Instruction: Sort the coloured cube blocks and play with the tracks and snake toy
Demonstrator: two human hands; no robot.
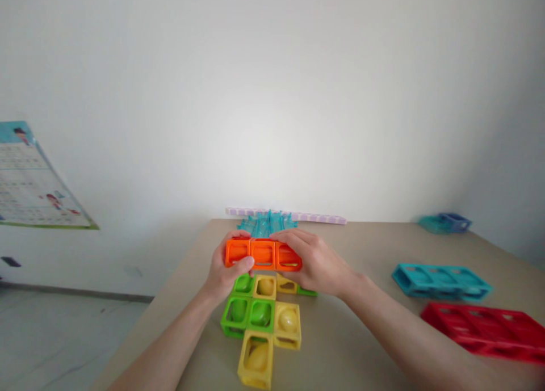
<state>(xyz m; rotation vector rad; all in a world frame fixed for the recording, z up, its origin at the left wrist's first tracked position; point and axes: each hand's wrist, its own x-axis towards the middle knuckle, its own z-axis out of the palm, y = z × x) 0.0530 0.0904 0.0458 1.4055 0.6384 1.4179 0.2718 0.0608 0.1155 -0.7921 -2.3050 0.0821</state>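
A row of three orange open-sided cubes [263, 254] is held up between both hands at the middle of the view. My left hand [225, 269] is closed on its left end, with the thumb across the front. At the right end, my right hand [313, 260] grips it, fingers over the top. Below and behind the orange row, joined green cubes [261, 314] and yellow cubes [287, 321] lie on the table, several with balls inside. The orange row and hands hide part of them. Translucent teal pieces [267, 223] stand just beyond the hands.
On the beige table [361, 334], a teal row of cubes [440, 281] and a red block row [485, 329] lie to the right. A blue cube [455, 222] sits at the far right corner. A purple-and-white strip [321, 217] runs along the wall; a poster [36, 181] hangs left.
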